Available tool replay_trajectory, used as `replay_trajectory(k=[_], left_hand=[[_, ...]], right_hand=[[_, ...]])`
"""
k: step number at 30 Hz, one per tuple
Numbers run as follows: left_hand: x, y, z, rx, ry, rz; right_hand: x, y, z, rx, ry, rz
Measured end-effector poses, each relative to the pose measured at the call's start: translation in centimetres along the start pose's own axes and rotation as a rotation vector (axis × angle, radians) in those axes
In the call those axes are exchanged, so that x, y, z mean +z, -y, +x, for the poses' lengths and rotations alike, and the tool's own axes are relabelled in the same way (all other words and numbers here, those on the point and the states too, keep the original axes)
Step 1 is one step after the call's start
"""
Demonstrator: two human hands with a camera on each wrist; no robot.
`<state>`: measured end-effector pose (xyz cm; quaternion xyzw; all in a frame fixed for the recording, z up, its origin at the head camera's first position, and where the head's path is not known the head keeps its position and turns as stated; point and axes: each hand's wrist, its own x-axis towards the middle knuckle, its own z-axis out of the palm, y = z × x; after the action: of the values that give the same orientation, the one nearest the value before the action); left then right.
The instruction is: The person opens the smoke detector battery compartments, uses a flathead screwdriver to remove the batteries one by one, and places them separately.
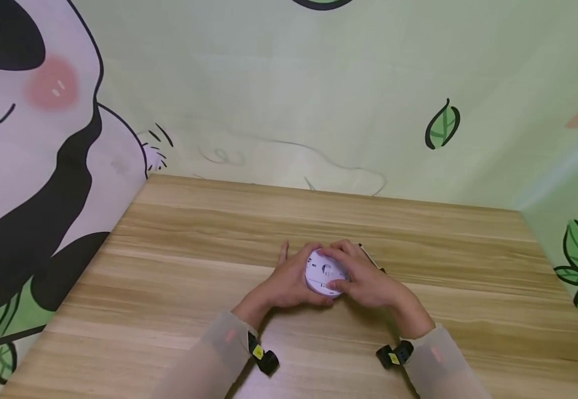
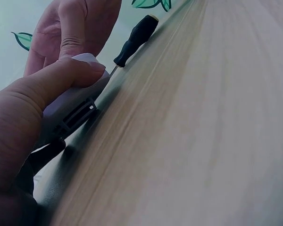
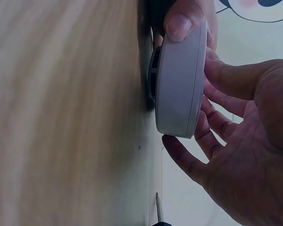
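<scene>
A round white smoke detector (image 1: 322, 272) is held between both hands, its flat marked face turned up. My left hand (image 1: 289, 284) grips it around the left side of the rim, thumb along the near edge. From the right, my right hand (image 1: 371, 280) holds it with the thumb on the flat face and fingers at the far edge. Dark vent slots (image 2: 75, 117) show on its underside, close over the table. A screwdriver (image 2: 137, 40) with a black handle lies just beyond the right hand, which partly hides it in the head view.
The wood-grain table (image 1: 169, 266) extends around the hands to a pale green wall covering (image 1: 269, 100) at the back. A panda drawing (image 1: 34, 138) fills the left side. Small black cameras (image 1: 266, 360) are strapped to both wrists.
</scene>
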<state>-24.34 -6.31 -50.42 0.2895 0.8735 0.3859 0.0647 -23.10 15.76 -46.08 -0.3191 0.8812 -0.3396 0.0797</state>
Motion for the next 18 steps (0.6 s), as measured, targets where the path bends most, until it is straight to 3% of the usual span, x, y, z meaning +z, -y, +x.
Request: replay_trajectory(k=[18], left_hand=[[-0.02,0.26,0.07,0.001,0.026,0.019]], right_hand=[[-0.37,-0.47,-0.18,-0.106,0.031,0.020]])
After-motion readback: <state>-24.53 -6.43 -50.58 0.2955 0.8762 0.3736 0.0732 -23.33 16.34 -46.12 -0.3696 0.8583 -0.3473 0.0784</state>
